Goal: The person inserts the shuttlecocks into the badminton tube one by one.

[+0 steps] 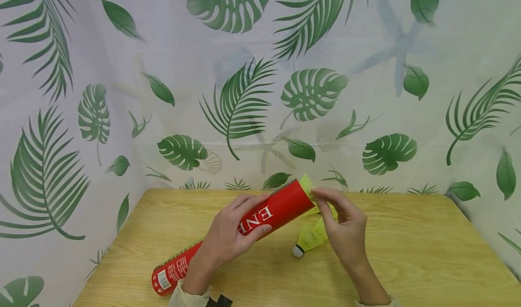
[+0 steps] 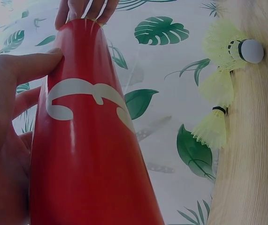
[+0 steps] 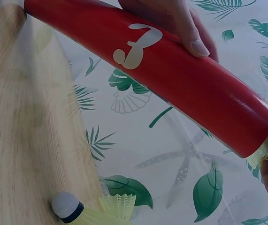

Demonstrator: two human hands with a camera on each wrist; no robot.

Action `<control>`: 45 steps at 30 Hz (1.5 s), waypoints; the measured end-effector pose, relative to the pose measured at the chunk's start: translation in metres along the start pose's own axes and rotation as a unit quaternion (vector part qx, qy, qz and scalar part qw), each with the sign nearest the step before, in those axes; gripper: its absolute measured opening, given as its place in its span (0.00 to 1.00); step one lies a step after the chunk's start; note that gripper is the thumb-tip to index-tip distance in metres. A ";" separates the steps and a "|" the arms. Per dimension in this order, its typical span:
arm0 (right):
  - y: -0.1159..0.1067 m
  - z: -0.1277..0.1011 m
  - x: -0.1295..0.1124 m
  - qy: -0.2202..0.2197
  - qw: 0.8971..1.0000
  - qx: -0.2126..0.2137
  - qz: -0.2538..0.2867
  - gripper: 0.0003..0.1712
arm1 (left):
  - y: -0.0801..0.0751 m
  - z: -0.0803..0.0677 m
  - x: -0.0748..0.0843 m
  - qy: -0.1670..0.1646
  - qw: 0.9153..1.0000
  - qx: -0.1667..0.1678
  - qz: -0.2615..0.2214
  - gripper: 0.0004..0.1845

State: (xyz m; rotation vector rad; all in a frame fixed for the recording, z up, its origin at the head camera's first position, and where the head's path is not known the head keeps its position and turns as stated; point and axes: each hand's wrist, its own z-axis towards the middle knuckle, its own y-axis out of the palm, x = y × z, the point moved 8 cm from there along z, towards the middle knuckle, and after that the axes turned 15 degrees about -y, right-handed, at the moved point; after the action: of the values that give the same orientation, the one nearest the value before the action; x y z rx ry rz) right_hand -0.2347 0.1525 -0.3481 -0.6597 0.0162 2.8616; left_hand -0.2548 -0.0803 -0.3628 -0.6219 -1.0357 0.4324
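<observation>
Above the middle of the worktop (image 1: 427, 252), the left hand (image 1: 229, 237) wraps its grip around a tilted red tube (image 1: 281, 210). The right hand (image 1: 343, 228) pinches a yellow shuttlecock (image 1: 306, 181) at the tube's raised mouth; another shuttlecock (image 1: 310, 239) lies beneath.

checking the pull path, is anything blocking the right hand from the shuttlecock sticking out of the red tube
Nothing visible does. The right hand already has its fingertips at the yellow shuttlecock poking from the open end of the red tube, which the left hand grips mid-length. A loose shuttlecock lies on the table below, apart from it.
</observation>
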 end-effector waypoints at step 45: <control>0.009 -0.007 0.013 0.061 0.995 -0.057 0.047 0.18 | -0.003 0.002 -0.008 -0.015 1.000 0.017 0.007 0.31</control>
State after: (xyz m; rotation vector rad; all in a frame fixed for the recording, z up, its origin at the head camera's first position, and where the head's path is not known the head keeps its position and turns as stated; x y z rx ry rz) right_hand -0.2451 0.1458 -0.3599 -0.8782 -0.0996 2.9248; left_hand -0.2601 -0.0865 -0.3657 -0.5936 -1.0510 0.4722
